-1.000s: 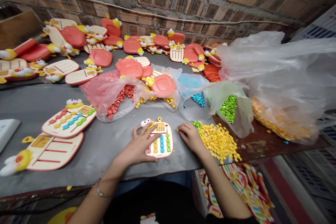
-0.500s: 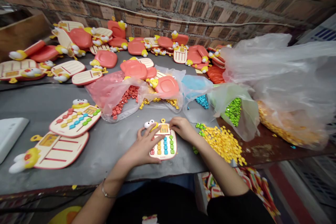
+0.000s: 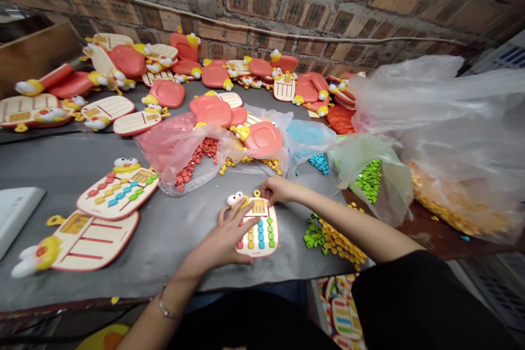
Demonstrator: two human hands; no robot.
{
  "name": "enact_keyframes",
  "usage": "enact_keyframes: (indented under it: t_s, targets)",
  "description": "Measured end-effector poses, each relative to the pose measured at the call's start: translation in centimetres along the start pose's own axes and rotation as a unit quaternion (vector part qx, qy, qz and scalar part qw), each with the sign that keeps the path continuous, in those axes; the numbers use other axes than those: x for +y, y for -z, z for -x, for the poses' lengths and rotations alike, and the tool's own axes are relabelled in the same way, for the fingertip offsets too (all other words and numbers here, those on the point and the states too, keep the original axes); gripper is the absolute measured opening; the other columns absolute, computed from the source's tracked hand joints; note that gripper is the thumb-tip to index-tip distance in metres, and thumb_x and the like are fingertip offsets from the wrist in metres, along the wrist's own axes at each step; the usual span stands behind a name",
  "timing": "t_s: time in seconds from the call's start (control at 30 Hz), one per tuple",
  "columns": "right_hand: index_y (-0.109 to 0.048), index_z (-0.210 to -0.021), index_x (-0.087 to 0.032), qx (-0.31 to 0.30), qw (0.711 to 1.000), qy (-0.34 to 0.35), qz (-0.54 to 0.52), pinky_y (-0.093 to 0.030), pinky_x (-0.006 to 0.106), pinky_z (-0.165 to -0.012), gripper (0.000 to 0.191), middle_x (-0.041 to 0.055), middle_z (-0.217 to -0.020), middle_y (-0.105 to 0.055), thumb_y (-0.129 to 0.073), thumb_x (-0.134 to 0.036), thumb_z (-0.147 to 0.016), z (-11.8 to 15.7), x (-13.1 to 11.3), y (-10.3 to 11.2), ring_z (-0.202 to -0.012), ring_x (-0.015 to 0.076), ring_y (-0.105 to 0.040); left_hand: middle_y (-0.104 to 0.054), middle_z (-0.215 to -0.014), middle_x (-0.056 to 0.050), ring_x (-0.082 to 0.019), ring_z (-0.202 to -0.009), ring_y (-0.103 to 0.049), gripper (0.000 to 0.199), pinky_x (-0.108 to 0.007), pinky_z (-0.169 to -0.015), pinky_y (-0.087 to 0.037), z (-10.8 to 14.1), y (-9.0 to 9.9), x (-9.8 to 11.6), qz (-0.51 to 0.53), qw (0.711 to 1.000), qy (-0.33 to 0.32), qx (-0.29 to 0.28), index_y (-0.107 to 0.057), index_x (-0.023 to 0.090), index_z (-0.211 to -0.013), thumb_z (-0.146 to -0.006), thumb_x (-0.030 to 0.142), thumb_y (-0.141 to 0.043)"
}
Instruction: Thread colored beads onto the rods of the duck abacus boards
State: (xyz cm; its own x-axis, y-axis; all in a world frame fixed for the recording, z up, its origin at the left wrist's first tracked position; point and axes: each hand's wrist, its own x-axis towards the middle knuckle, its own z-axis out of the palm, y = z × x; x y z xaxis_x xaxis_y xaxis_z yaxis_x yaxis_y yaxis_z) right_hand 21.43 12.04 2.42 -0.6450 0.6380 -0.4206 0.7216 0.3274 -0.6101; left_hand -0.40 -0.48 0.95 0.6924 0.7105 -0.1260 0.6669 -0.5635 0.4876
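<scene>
Both hands at the toy board, close to the desk's near edge!

And here's the left hand [image 3: 225, 235], fingers spread wide across the left part of the toy board [image 3: 266, 235], thumb by its near edge. The right hand [image 3: 279, 190] is at the board's far right corner, fingertips bunched together beside the yellow loop [image 3: 257, 193]; whether they pinch anything, I can't tell! The board lies flat, beneath the left palm and just nearside of the right fingertips. Right of it, loose green pieces [image 3: 314, 236] meet a heap of yellow pieces [image 3: 342, 243] by the near edge of the desk [image 3: 172, 229]. Towards the left edge, a filled board [image 3: 117, 191] overlaps a bare-slotted board [image 3: 98, 240]. Farther out, open bags, and along the far edge, a jumble of more boards!
</scene>
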Motion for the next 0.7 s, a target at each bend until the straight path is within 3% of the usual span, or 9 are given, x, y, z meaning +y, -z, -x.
enact_keyframes:
  t_s: [0.13,0.3,0.47,0.57,0.7]
  targets:
    - [-0.067,-0.066,-0.015,0.000,1.000,-0.013,-0.022,-0.038,0.020,-0.053,0.018,-0.0048,-0.057,-0.062,-0.077,-0.003,-0.056,0.5,0.0,-0.2,-0.057,0.0126,-0.056,-0.023,-0.158,-0.014,-0.040,-0.145,-0.010,0.094,-0.060,-0.109,-0.018,0.0,0.4,0.3,0.010,1.000,0.003,0.004,-0.044,0.029,-0.141,-0.060,0.055,-0.083]
    - [-0.066,-0.078,-0.015,0.058,0.996,0.011,-0.072,-0.037,0.020,-0.052,0.006,-0.0018,-0.066,-0.063,-0.069,-0.019,-0.075,2.6,0.6,-1.5,-0.060,0.0122,-0.053,-0.025,-0.156,-0.016,-0.040,-0.145,-0.010,0.093,-0.061,-0.110,-0.017,0.3,0.6,0.5,0.014,1.000,-0.012,0.021,-0.045,0.026,-0.140,-0.059,0.051,-0.085]
    - [-0.060,-0.094,-0.017,0.079,0.974,-0.006,-0.214,-0.034,0.020,-0.044,0.031,-0.0053,-0.060,-0.054,-0.058,-0.048,-0.087,4.5,0.3,-3.3,-0.050,0.0111,-0.047,-0.019,-0.159,-0.012,-0.038,-0.146,-0.008,0.094,-0.056,-0.113,-0.018,0.7,1.0,0.3,0.030,0.998,-0.042,0.038,-0.042,0.026,-0.142,-0.059,0.039,-0.085]
    - [-0.062,-0.097,-0.017,0.139,0.948,0.010,-0.288,-0.042,0.023,-0.050,0.042,-0.0001,-0.071,-0.062,-0.057,-0.058,-0.084,6.1,-0.6,-4.7,-0.059,0.0144,-0.055,-0.016,-0.160,-0.010,-0.034,-0.147,-0.007,0.097,-0.050,-0.116,-0.019,0.9,1.2,0.3,0.062,0.994,-0.080,0.052,-0.037,0.026,-0.144,-0.061,0.036,-0.085]
    - [-0.067,-0.096,-0.020,0.304,0.882,-0.015,-0.360,-0.055,0.036,-0.072,0.047,0.0081,-0.093,-0.071,-0.061,-0.063,-0.078,10.9,-1.2,-8.2,-0.083,0.0254,-0.067,-0.013,-0.160,-0.011,-0.032,-0.147,-0.012,0.098,-0.050,-0.118,-0.018,1.4,1.5,0.5,0.135,0.979,-0.128,0.086,-0.028,0.026,-0.148,-0.068,0.051,-0.080]
